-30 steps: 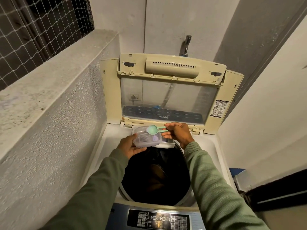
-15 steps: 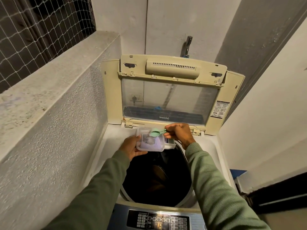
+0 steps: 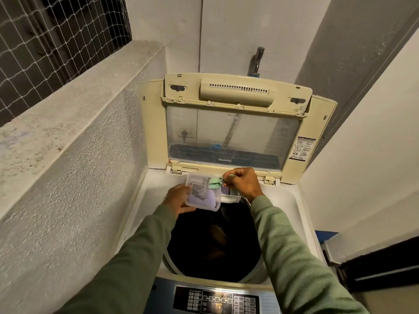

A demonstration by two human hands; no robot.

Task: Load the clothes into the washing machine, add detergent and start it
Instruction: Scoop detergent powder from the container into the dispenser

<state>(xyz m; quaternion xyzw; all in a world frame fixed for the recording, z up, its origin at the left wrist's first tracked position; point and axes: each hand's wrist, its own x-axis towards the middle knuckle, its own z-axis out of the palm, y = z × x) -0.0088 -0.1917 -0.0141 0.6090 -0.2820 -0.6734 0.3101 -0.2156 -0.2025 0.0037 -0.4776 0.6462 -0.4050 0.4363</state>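
A top-loading washing machine [image 3: 301, 214] stands in front of me with its lid [image 3: 235, 123] raised upright. Dark clothes lie deep in the drum [image 3: 215, 243]. My left hand [image 3: 179, 198] holds a clear plastic detergent box [image 3: 201, 193] with pale purple powder, tilted over the drum's far rim. My right hand [image 3: 242, 182] pinches the handle of a green scoop [image 3: 215, 182], whose bowl dips into the box's right end. Just behind the box sits the open white detergent drawer [image 3: 231, 197]. The control panel [image 3: 217, 300] is at the near edge.
A rough concrete wall and ledge [image 3: 79, 123] run close along the machine's left side, with netting above. A tap [image 3: 257, 61] sticks out of the back wall. A white wall and a dark frame [image 3: 381, 264] close in on the right.
The scoop has gone from above the box down into it. My left hand has tilted the box more toward me and lowered it slightly.
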